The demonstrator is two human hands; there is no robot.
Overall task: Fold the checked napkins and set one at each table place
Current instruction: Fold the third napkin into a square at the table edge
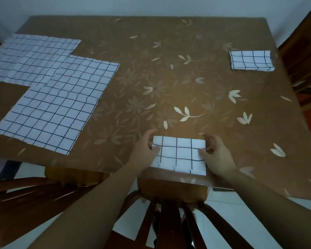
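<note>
One leaf-patterned tabletop (169,69) carries a near spread napkin (57,108) overlapping a far spread napkin (31,58) at left, a folded napkin (251,60) by the right edge, and a second folded napkin (179,155) at the near edge, its ends pinched by left hand (144,150) and right hand (217,155).

Two bare hands and forearms of one person, seen from the head down.

The left forearm (90,203) comes in from the lower left of the frame and the right forearm (269,198) from the lower right. Both are uncovered from the frame edge to the wrist. They look broad near the bottom edge and narrow towards the wrists. The left hand (145,151) and right hand (218,156), in the lower middle of the frame, are uncovered too. The dim light leaves fingers and knuckles soft and slightly blurred, so finer detail cannot be made out.
</note>
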